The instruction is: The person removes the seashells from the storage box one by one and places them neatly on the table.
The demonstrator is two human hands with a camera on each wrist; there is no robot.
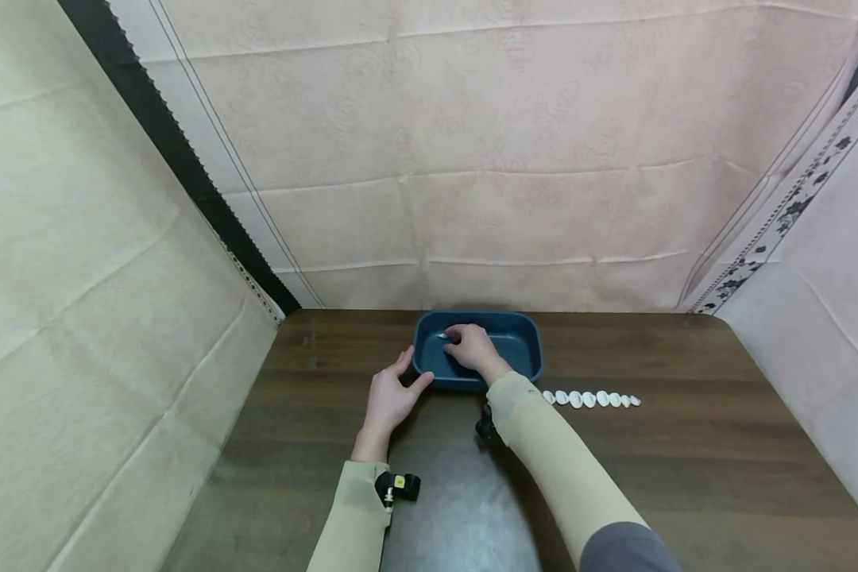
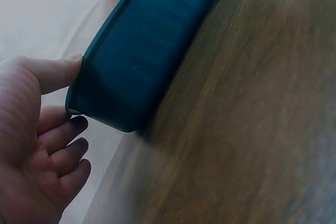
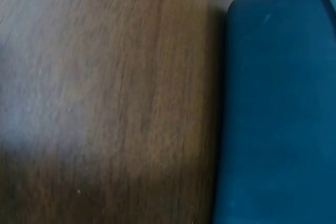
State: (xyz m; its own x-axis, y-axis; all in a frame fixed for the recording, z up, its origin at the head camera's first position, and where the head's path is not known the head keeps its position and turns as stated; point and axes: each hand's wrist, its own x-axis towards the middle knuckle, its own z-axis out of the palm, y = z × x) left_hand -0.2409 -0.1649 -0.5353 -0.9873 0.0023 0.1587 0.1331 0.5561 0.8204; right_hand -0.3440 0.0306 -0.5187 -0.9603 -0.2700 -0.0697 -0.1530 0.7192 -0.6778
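A blue rectangular tray (image 1: 525,349) with raised walls stands at the table's far edge. My left hand (image 1: 389,397) holds its near left corner; in the left wrist view the thumb (image 2: 58,74) lies on the rim and the index finger is under it, the other fingers curled below. Over the inside of the tray is my right hand (image 1: 469,347), its thumb and index finger pinching a small whitish piece (image 1: 442,336) whose kind is too small to tell. The right wrist view shows only the tray's outer wall (image 3: 278,108), not the right fingers.
To the right of the tray, several small white round pieces (image 1: 589,400) lie in a row on the brown wooden table (image 1: 686,477). Pale cloth (image 1: 508,159) hangs behind the table and at both sides.
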